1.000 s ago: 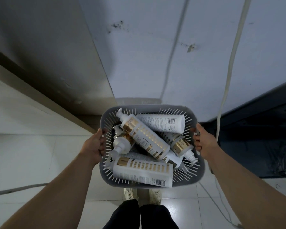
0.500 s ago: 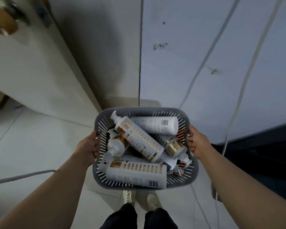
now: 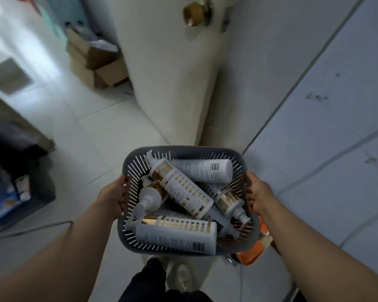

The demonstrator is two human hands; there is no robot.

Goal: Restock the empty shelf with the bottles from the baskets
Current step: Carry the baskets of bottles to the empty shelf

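Left hand point(image 3: 112, 197) curls its fingers round the left rim of the basket point(image 3: 183, 149). Bottles point(image 3: 181, 188) lie jumbled inside, midway between both hands, top one slanting far-left to near-right. Right hand point(image 3: 259, 198) grips the right rim. No shelf in sight.

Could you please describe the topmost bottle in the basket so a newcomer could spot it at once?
Look at the grey basket the person carries. A white bottle with gold squares lies atop the pile inside. Only its pump points into the far left corner.
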